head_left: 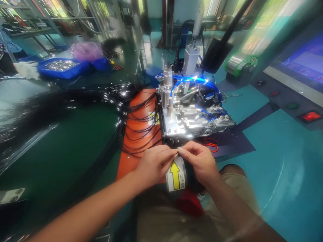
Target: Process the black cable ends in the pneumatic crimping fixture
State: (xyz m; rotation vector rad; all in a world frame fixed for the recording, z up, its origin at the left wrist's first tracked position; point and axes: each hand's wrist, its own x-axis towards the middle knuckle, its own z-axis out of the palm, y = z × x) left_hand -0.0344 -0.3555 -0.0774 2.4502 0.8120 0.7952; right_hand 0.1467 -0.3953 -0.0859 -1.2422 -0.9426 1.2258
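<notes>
My left hand (155, 164) and my right hand (202, 163) meet at the near edge of a metal machine (194, 114) with blue air tubes (194, 80). Both are closed in a pinch, fingertips nearly touching, on something too small to make out. Just below them is a white label (169, 183) with a yellow arrow (176, 174). Several thin black cables (141, 117) lie across an orange panel (126, 168) left of the machine, running up to its side.
Bundled black cables (75, 95) cover the green table (83, 134). Red-handled scissors (211, 144) lie beside my right hand. A solder wire spool (241, 64), lit red switch (311, 116) and black lamp (217, 53) are at right. Another person's gloved hand (27, 69) is near a blue tray (64, 74).
</notes>
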